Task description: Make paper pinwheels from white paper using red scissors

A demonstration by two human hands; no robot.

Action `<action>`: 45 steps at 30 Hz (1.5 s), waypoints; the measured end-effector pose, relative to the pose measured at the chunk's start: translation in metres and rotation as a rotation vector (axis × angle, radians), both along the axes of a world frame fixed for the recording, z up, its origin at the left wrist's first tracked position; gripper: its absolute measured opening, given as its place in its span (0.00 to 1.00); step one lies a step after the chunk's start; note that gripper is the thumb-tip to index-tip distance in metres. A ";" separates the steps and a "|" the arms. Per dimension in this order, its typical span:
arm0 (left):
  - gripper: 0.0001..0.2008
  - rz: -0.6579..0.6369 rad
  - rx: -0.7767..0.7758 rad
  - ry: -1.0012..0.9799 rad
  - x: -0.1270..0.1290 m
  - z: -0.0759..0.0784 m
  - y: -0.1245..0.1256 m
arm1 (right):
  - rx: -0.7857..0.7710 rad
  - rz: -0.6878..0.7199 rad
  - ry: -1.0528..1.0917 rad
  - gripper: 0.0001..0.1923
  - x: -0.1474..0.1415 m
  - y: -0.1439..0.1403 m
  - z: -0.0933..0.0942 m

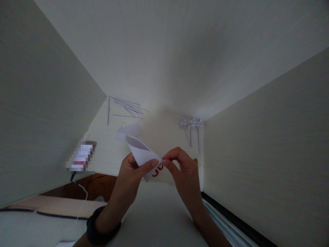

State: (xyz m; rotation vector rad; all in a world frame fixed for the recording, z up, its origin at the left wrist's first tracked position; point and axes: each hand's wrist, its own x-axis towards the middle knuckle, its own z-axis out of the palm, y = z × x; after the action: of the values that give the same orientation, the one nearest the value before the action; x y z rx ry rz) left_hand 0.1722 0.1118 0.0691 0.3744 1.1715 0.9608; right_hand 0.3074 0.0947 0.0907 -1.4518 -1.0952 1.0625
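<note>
A folded piece of white paper [141, 153] with red print on it is held up between both hands. My left hand [132, 171] pinches its lower edge with thumb and fingers from the left. My right hand [181, 168] pinches the same edge from the right, fingertips meeting the left thumb. A dark band sits on my left wrist. The paper is curled into a cone-like fold, its open side facing up and left.
On the pale desk behind lie several thin rolled paper sticks [125, 108], another white sheet [130, 132] and paper pinwheels on sticks [191, 125]. Pale panels stand at left and right. A blurred-out item [81, 157] lies at the left edge.
</note>
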 end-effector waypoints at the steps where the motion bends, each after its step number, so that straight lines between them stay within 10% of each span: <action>1: 0.12 0.004 -0.002 -0.004 0.000 0.000 0.000 | -0.001 -0.005 0.008 0.08 0.000 0.000 0.000; 45: 0.11 0.062 0.083 0.179 0.007 0.000 -0.003 | 0.104 0.022 -0.151 0.07 0.001 -0.001 0.002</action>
State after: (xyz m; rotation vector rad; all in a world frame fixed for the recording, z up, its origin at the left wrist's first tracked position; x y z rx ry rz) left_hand 0.1790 0.1086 0.0695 0.5012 1.3146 1.0481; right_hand 0.3086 0.0939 0.0930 -1.4576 -1.2577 0.9083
